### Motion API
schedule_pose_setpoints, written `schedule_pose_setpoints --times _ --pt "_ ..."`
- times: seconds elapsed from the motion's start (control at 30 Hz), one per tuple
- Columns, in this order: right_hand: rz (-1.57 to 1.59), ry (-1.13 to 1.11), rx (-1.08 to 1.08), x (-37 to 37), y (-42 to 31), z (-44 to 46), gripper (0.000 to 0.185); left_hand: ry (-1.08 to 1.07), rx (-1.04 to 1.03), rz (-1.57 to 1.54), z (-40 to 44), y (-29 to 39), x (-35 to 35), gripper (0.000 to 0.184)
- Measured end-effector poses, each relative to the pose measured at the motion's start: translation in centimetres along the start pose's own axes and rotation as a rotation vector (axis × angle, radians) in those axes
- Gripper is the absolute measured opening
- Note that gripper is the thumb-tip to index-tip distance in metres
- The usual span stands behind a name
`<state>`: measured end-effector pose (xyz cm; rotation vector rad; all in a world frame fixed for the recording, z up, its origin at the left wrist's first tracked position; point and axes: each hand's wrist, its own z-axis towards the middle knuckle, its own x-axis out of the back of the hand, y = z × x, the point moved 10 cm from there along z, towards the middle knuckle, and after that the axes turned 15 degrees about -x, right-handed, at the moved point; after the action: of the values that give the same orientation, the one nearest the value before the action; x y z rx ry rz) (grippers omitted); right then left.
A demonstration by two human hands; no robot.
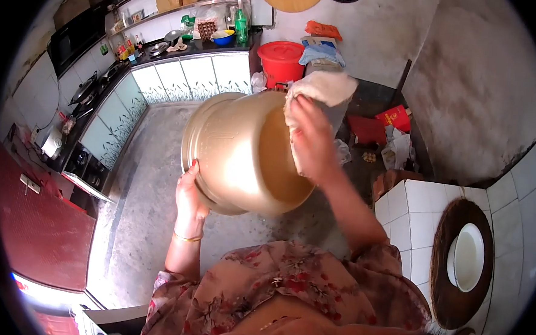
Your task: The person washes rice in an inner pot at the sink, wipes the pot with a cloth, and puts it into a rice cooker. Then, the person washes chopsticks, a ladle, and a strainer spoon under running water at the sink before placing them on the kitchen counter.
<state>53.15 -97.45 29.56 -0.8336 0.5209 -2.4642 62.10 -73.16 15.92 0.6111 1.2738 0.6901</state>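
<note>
Vessel, gold-coloured, one: tilted on its side, held above the grey floor, mouth facing right. Left grip: pinching the vessel's ridged end. Right grip: closed on a pale cloth at the mouth's edge. Beyond: red lidded bucket. At right: white bowl, on a brown round board, tiled worktop beneath.
</note>
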Motion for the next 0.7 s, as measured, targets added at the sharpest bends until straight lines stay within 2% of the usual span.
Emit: schedule_pose_setpoints --times 0.03,0.07,0.2,0.33,0.4,0.47,0.57,0.6,0.67,0.7 --pt "-0.111 -0.008 -0.030 -0.7 -1.7 -1.2 0.051 0.004 -0.017 -0.007 0.1 -0.2 -0.2 0.033" --pt "0.043 -0.068 -0.034 -1.3 -1.8 -2.2 0.056 0.009 -0.035 -0.015 0.1 -0.4 -0.6 0.033" --pt "0.236 -0.194 -0.093 -2.9 -3.0 -6.4 0.054 0.066 -0.102 -0.017 0.5 0.6 -1.7 0.032" --pt "0.111 -0.231 0.105 -0.8 -5.0 -2.9 0.051 0.019 -0.028 0.031 -0.5 -0.3 -1.7 0.032" --pt "-0.028 -0.155 0.099 -0.3 -3.8 0.4 0.050 -0.021 -0.023 0.054 -1.2 -0.3 -2.2 0.035" --pt "0.017 -0.018 0.026 0.2 -0.6 2.9 0.052 -0.035 -0.089 0.084 -1.6 0.6 -2.9 0.034" --pt "0.227 -0.001 -0.064 -1.8 1.3 -0.2 0.052 -0.011 -0.141 0.092 -1.3 1.0 -2.5 0.033" --pt "0.262 -0.128 -0.081 -2.9 0.9 -2.4 0.051 0.005 -0.146 0.084 -0.8 1.0 -2.1 0.034" --pt "0.303 -0.080 0.019 -2.3 -2.6 -5.5 0.049 0.012 -0.160 0.088 -0.1 1.1 -1.6 0.034" --pt "0.512 -0.135 -0.080 -2.7 -1.9 -6.4 0.049 0.005 -0.165 0.104 -0.1 1.1 -1.4 0.033"
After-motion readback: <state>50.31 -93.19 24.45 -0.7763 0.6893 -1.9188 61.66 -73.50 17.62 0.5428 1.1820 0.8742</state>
